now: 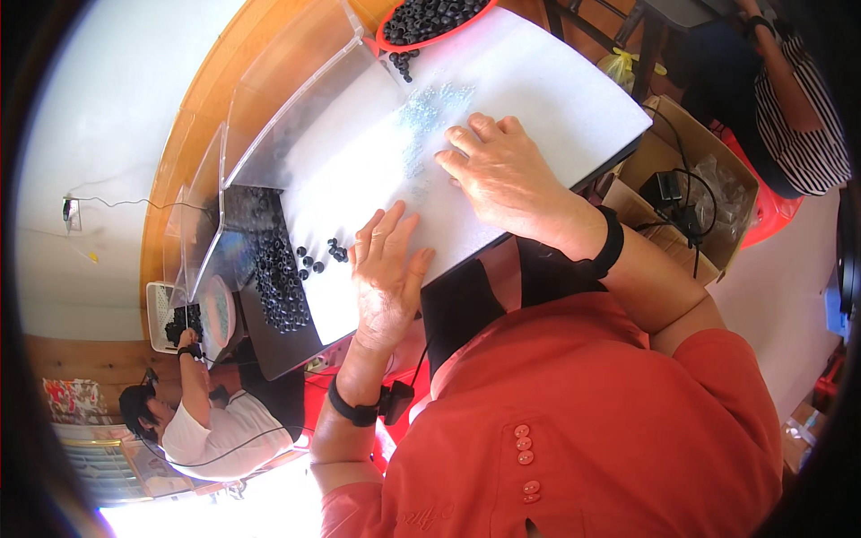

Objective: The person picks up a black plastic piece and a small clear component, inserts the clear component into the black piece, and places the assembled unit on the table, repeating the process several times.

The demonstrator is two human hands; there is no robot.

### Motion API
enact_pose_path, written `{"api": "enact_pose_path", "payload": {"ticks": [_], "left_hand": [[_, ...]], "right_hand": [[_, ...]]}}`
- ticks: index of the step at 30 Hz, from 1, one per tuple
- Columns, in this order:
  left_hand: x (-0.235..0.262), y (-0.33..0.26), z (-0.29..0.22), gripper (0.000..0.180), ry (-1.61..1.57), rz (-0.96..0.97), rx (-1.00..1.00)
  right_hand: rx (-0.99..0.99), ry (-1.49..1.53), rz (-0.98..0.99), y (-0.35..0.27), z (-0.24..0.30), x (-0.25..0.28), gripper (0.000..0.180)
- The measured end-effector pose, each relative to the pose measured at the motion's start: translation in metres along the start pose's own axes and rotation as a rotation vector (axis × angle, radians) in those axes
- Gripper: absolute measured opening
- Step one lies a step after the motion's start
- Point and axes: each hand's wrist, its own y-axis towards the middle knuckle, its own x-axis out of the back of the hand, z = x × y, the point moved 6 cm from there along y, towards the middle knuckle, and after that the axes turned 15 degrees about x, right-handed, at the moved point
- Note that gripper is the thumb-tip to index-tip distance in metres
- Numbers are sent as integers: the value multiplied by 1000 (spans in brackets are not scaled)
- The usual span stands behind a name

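Observation:
My left hand (386,273) lies palm down near the front edge of a white-covered table (547,81), fingers stretched out and holding nothing visible. Just left of its fingertips sit several small black round pieces (309,262). My right hand (507,170) rests further right, its bent fingers apart and touching the white surface; I see nothing gripped, though the fingertips are partly hidden. Beside those fingers spreads a loose scatter of tiny pale-blue pieces (435,108). Each wrist wears a black band.
A red-rimmed bowl of black pieces (430,22) stands at the far edge, with a small black cluster (403,65) near it. Clear panels (287,99) line the left. More black pieces (278,278) cover the left end. A cardboard box (682,179) stands right. Two other people sit nearby.

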Motion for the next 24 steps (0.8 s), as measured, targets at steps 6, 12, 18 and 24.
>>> {"api": "enact_pose_path", "payload": {"ticks": [6, 12, 18, 24], "left_hand": [[3, 6, 2, 40, -129, -96, 50], [0, 15, -12, 37, 10, -143, 43], [7, 6, 8, 29, -66, -211, 105], [9, 8, 12, 23, -149, -280, 142]], "right_hand": [[2, 24, -6, 0, 1, 1, 8], [-7, 41, 2, -1, 0, 3, 8], [3, 24, -10, -1, 1, 4, 9], [6, 39, -8, -1, 1, 4, 7]]}}
